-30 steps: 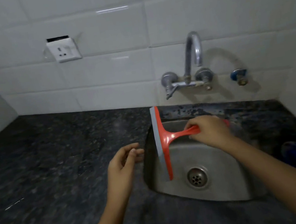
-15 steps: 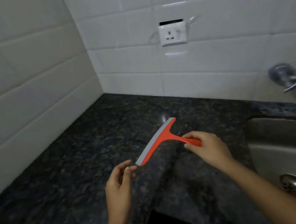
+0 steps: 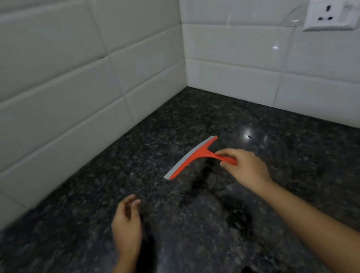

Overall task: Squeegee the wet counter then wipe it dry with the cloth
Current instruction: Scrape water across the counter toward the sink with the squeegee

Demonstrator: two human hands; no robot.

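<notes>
Near the corner of the counter [image 3: 296, 165]: one squeegee [image 3: 192, 158], handle gripped by right hand [image 3: 245, 168]; left hand [image 3: 127, 225] loosely curled, holding nothing; one wall socket [image 3: 336, 10].

We see both bare forearms reaching forward from the lower edge, the right one stretched further than the left. Right hand [image 3: 247, 168] sits back-up, its fingers [image 3: 225, 152] and thumb pinched round the handle of the squeegee [image 3: 192, 158]. Left hand [image 3: 127, 225] hangs lower and nearer, holding nothing, fingers loosely curled, palm turned toward the right hand.
</notes>
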